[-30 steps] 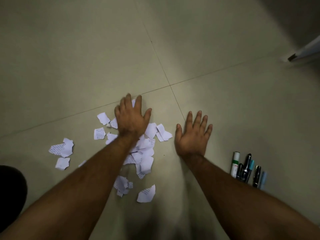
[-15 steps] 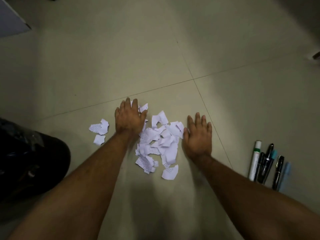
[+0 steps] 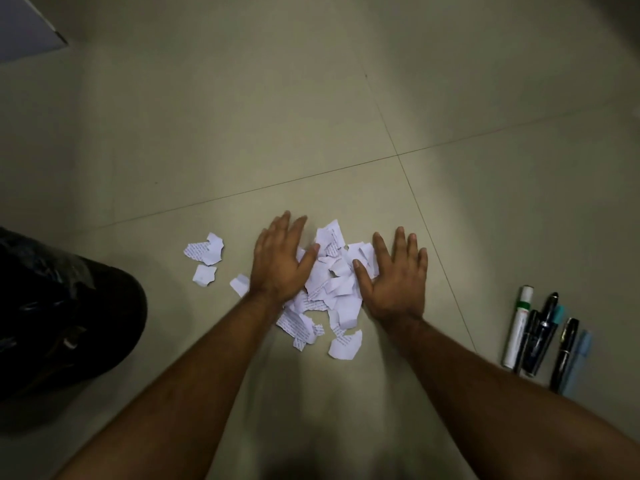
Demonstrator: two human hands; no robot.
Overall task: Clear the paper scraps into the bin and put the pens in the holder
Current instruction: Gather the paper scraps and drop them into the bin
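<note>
Bin [image 3: 62,317] sits at the floor's [image 3: 242,116] left edge, dark. Three loose scraps [image 3: 204,251] lie left of the left hand [image 3: 280,261], which presses palm-down, fingers spread flat, onto the pile [image 3: 332,289]. The right hand [image 3: 394,275] lies likewise, open, against the pile's right side. Pens [image 3: 543,334] lie side by side near the right edge, pointing away.

indoor room, type unclear | tiled floor [image 3: 311,98] | lined bin [image 3: 62,317]
</note>
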